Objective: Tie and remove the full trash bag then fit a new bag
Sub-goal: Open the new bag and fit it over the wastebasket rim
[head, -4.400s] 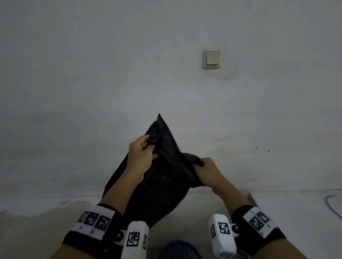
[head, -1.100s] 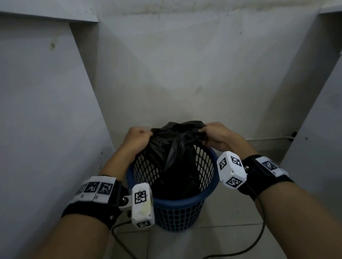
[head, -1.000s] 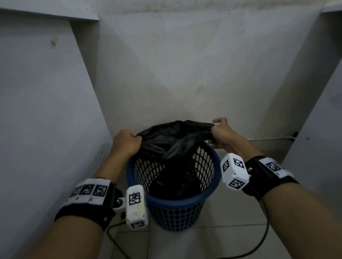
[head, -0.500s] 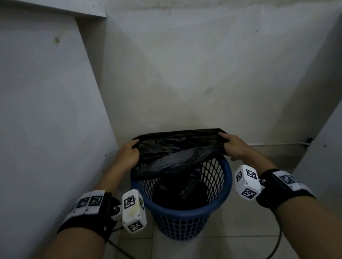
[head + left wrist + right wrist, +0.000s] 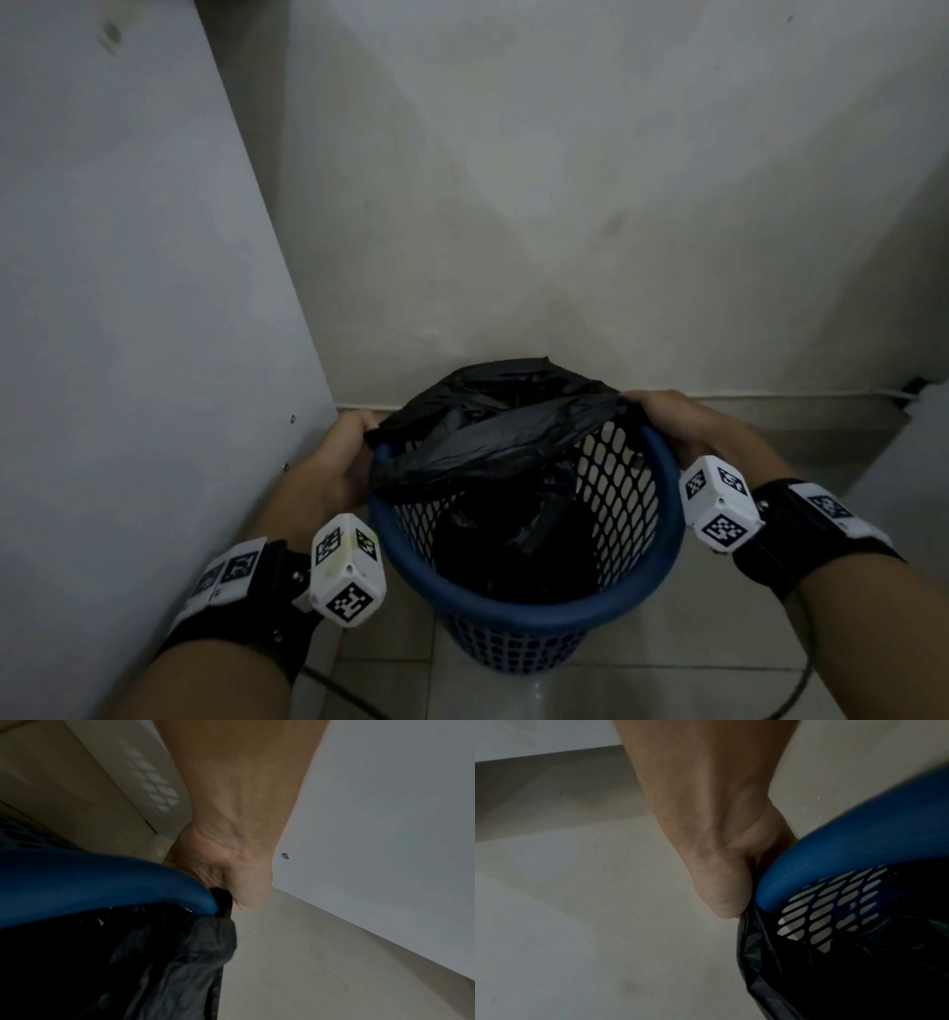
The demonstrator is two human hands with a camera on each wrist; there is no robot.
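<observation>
A blue mesh trash bin (image 5: 534, 601) stands on the tiled floor in a corner. A black trash bag (image 5: 493, 437) hangs inside it, its mouth stretched across the far half of the rim. My left hand (image 5: 344, 452) grips the bag's edge outside the left rim (image 5: 102, 874), where the bag (image 5: 180, 963) folds over. My right hand (image 5: 667, 416) grips the bag's edge at the right rim (image 5: 859, 841), the bag (image 5: 808, 973) hanging below it. The fingertips of both hands are hidden behind the rim and plastic.
A white panel (image 5: 128, 308) stands close on the left and a wall (image 5: 565, 205) rises right behind the bin. Another white panel (image 5: 919, 488) is at the right. A dark cable (image 5: 801, 688) lies on the floor tiles near me.
From one second ago both hands have spread apart and lowered, pulling the bag's mouth wide and down onto the bin's far rim. The view has tilted further down.
</observation>
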